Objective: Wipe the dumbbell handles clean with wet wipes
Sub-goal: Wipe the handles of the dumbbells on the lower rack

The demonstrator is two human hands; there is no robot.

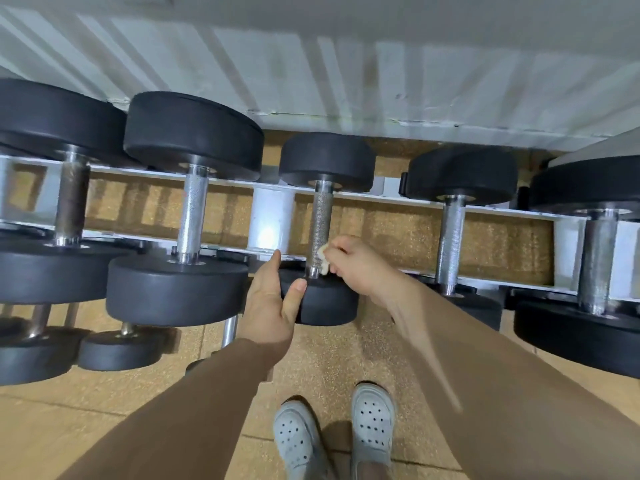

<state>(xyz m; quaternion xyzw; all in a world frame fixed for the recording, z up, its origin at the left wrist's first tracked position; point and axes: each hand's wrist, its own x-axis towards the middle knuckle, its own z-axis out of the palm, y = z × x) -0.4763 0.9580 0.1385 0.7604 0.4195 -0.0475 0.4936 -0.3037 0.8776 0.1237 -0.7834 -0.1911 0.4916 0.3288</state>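
A small black dumbbell lies across the white rack in the middle, its knurled steel handle (320,226) running away from me. My right hand (356,265) pinches a crumpled pale wet wipe (322,259) against the near end of that handle. My left hand (272,303) grips the dumbbell's near black head (325,304), thumb on top, fingers around its left side. Both arms wear brown sleeves.
Larger black dumbbells (188,216) sit on the rack (270,220) to the left, and others (453,230) to the right. Smaller dumbbells (121,348) rest on a lower tier at left. A white ribbed wall (311,71) stands behind. My grey clogs (332,434) stand on a tan speckled floor.
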